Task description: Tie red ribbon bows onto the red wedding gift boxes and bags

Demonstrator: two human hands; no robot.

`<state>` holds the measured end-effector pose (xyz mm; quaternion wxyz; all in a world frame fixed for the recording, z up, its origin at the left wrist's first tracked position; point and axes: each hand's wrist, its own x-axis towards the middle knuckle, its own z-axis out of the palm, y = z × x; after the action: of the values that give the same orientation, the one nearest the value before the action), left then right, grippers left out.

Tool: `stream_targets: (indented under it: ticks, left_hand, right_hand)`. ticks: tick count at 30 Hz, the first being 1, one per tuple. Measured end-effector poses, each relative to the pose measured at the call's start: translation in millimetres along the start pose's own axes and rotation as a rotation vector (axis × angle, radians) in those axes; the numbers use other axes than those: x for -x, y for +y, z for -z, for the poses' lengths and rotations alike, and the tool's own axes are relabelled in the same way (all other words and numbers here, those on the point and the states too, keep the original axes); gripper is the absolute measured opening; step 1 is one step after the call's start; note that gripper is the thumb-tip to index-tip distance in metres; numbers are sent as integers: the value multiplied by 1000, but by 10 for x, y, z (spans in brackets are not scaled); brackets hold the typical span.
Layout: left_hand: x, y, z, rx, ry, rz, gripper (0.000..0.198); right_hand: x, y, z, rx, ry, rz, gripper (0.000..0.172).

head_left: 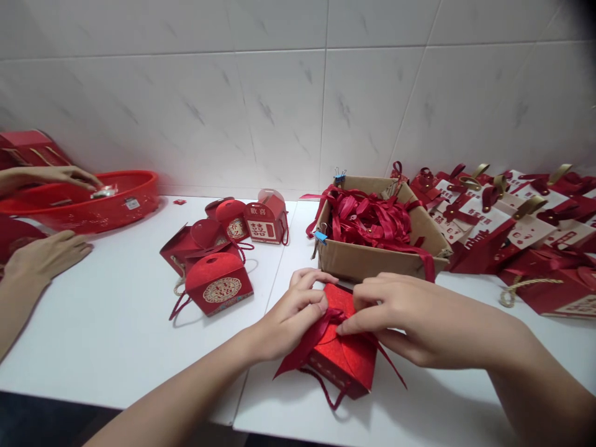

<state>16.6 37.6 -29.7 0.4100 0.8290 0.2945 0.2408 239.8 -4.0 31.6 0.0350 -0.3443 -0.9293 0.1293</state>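
A red gift box (347, 366) with a rope handle sits on the white table in front of me. Across its top lies a dark red ribbon (310, 341), looped near the middle, with one tail at each side. My left hand (298, 310) pinches the ribbon's loop between thumb and fingers at the box's left edge. On the other side, my right hand (395, 316) has its fingers bent over the box top, the index fingertip at the ribbon's knot. Whether those fingers grip the ribbon is partly hidden.
Behind the box stands a cardboard box (372, 261) full of ribbons. Finished-looking red and white boxes (484, 230) crowd the right side. Several red boxes (218, 285) stand left of centre. At far left, another person's hands (46, 257) are near a red basin (135, 198).
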Motion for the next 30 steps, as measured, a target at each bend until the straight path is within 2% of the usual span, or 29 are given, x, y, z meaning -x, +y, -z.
stream_targets:
  ticks: [9,14,24,30]
  left_hand:
    - [-8,-4,2,-19,-5,-16,25]
    - [-22,5,4,-24,-12,-13,24]
    - [-28,17,8,-2,12,16,29]
    - [-30,47,-18,-32,28,-38,16]
  right_hand:
    - [-4,11,-23,-18,60,-3,42]
    - [16,9,-33,-15,113,30,38]
    - [-14,14,-30,-3,46,37,28]
    - [-14,2,-22,-8,61,75,32]
